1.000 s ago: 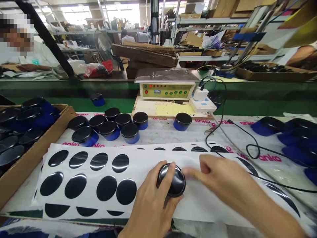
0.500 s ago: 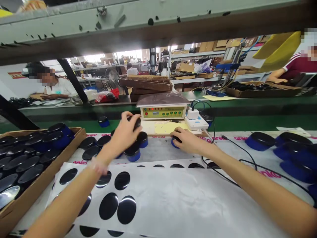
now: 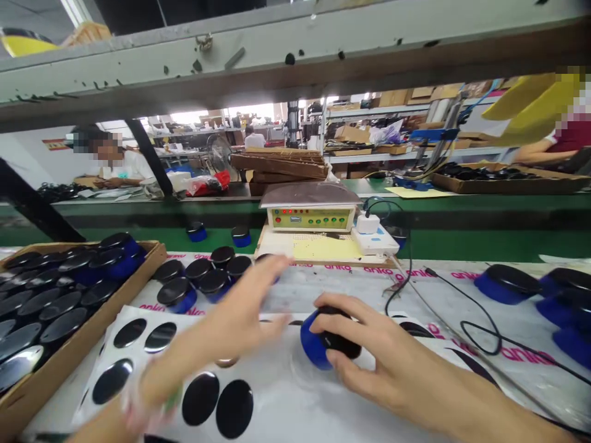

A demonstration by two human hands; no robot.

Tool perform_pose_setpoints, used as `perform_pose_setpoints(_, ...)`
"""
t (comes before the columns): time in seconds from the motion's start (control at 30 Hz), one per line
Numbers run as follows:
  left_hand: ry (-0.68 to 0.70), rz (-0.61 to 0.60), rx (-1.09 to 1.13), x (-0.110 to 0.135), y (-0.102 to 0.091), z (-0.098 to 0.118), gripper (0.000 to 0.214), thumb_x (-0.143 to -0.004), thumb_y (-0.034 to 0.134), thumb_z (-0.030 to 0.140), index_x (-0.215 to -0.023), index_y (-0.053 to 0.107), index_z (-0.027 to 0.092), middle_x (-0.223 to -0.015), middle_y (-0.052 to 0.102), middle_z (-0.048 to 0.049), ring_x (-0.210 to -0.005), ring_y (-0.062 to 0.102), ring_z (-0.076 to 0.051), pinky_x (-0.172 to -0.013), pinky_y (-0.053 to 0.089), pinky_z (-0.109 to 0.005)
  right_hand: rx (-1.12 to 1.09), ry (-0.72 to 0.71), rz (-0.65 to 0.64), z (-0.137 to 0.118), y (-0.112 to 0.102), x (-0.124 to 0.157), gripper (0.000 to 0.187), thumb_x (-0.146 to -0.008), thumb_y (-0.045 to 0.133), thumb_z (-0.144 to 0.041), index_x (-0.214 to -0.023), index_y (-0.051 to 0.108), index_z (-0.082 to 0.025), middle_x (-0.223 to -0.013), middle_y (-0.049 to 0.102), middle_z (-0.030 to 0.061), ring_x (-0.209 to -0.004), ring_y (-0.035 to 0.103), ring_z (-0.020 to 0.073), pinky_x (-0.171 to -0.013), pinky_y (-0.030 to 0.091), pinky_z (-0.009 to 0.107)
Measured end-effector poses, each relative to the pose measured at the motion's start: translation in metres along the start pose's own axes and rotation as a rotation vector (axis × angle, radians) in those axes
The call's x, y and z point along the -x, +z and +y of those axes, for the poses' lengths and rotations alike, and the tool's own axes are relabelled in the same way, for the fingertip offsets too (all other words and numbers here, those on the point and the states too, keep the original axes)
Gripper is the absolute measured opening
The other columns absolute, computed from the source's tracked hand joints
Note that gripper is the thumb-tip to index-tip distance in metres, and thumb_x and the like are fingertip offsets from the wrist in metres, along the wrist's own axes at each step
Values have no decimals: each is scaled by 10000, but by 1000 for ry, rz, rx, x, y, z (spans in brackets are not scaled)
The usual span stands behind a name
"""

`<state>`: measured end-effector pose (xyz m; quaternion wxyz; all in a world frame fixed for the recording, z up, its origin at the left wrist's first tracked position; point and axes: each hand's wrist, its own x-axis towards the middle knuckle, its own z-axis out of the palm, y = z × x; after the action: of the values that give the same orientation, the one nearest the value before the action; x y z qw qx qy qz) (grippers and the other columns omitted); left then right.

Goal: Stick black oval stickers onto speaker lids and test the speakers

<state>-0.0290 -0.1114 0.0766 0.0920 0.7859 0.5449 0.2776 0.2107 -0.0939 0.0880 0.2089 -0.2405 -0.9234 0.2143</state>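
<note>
My right hand (image 3: 383, 363) is closed round a round blue puck with a black top (image 3: 323, 344), holding it over the white sticker sheet (image 3: 286, 406). Motion blurs my left hand (image 3: 240, 317); it stretches over the sheet with fingers extended and nothing in them, nearest the cluster of black-topped blue pucks (image 3: 212, 280). Glossy black oval stickers (image 3: 234, 408) lie in rows on the sheet's left part.
A cardboard box (image 3: 96, 317) of black discs stands at left. A cream tester box (image 3: 311, 218) with a white plug sits behind; a black cable (image 3: 480, 335) loops right. Two pucks (image 3: 241, 235) rest on the green belt. More blue pucks (image 3: 505, 283) lie right. Other people work beyond.
My right hand has brought a blue puck from the far bench back over the sheet. My left hand has let go of its puck, which sits on the green belt, and is drawing back.
</note>
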Motion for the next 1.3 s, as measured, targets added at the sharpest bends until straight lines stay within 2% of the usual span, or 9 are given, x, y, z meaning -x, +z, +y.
perform_pose_setpoints(0.1, -87, 16, 236, 74, 40, 35, 965, -720, 727, 283, -1493, 150, 283, -1533, 286, -86, -1372, 352, -281, -1085, 403, -418, -116, -85, -123, -22, 13, -12, 373, -784, 576, -91, -1104, 649, -269, -1249, 579, 37, -1131, 552, 164, -967, 459, 245)
perform_pose_setpoints(0.2, -405, 221, 402, 115, 67, 51, 921, -716, 712, 229, -1478, 202, 315, -1503, 352, -73, -1337, 403, -291, -1054, 445, -423, -198, -140, -234, -42, 32, -26, 449, -734, 586, -33, -1114, 667, -257, -1254, 584, 42, -1132, 547, 173, -978, 456, 245)
perform_pose_setpoints(0.43, -717, 446, 471, 124, 50, 45, 883, -683, 726, 293, -1450, 289, 274, -1427, 471, -79, -1287, 475, -293, -1049, 434, -416, -278, -325, -252, -49, 66, -49, 348, -859, 512, -122, -1186, 581, -215, -1317, 504, 72, -1192, 478, 183, -1003, 432, 296)
perform_pose_setpoints(0.57, -888, 733, 539, 126, 33, 24, 738, -670, 754, 318, -1341, 455, 248, -1319, 566, -88, -1267, 487, -313, -1083, 367, -478, -227, -128, -121, -38, 74, -57, 412, -926, 509, -333, -1315, 413, -241, -1359, 415, 106, -1108, 534, 186, -928, 477, 342)
perform_pose_setpoints(0.7, -830, 1002, 1179, 127, 35, 3, 511, -777, 686, 414, -1218, 555, 191, -1200, 643, -104, -1183, 567, -278, -1035, 427, -466, -137, 109, -356, -35, 97, -62, 322, -853, 616, -421, -1044, 540, -173, -1045, 574, 90, -959, 577, 238, -828, 491, 393)
perform_pose_setpoints(0.87, -796, 1058, 1351, 123, 49, -3, 438, -782, 713, 381, -1161, 604, 190, -1158, 671, -84, -1191, 565, -236, -1086, 378, -412, -26, 111, -454, -40, 120, -71, 338, -697, 775, -238, -936, 560, -131, -990, 560, 106, -928, 531, 273, -742, 459, 388)
perform_pose_setpoints(1.03, -768, 1015, 1279, 123, 54, -5, 545, -752, 738, 383, -1228, 549, 196, -1182, 657, -86, -1220, 540, -242, -1077, 377, -394, -112, 104, -408, -40, 117, -71, 221, -763, 692, -179, -890, 511, -181, -891, 559, 32, -788, 520, 174, -663, 436, 290)
perform_pose_setpoints(1.2, -826, 973, 1067, 124, 52, -7, 612, -781, 692, 428, -1300, 454, 207, -1264, 586, -86, -1244, 500, -239, -1093, 324, -394, -84, -253, -275, -46, 105, -40, 140, -831, 487, -40, -830, 513, -178, -829, 576, 48, -771, 535, 175, -646, 462, 287)
perform_pose_setpoints(1.3, -845, 798, 775, 124, 50, 6, 658, -736, 722, 413, -1303, 443, 230, -1274, 555, -81, -1213, 505, -259, -1072, 334, -428, 15, -325, -123, -46, 80, -12, 151, -886, 450, -100, -828, 551, -196, -819, 579, 63, -703, 551, 169, -598, 477, 286)
